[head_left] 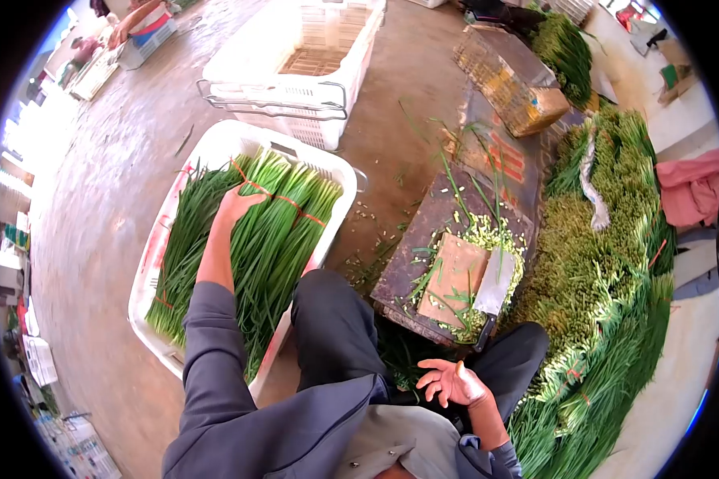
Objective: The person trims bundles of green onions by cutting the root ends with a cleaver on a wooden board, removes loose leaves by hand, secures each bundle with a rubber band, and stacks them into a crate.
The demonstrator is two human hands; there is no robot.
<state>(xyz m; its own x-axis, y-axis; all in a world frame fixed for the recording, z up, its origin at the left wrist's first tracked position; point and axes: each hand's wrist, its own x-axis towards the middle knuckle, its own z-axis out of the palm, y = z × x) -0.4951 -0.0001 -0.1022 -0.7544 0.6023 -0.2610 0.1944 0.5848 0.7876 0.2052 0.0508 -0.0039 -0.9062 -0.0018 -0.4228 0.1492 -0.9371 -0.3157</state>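
Note:
Long green garlic chives, tied in bundles with red bands, fill a white plastic crate (341, 170) on my left. My left hand (238, 204) grips a bundle of garlic chives (273, 180) in it near the pale ends, beside a red band. Over my right thigh, my right hand (458, 384) is open and holds nothing, its palm turned up and fingers spread and slightly bent. Just beyond that hand, a cleaver (495, 281) with a black handle lies on a low work block, beside a small wooden board (454, 275) among chopped stalk ends.
A large heap of chives (583, 271) stands on my right, with a pale twisted strip (591, 184) across it. Another white crate (311, 116) with a metal handle is ahead. A worn yellowish basket (499, 84) lies beyond the block. Stalk scraps litter the floor.

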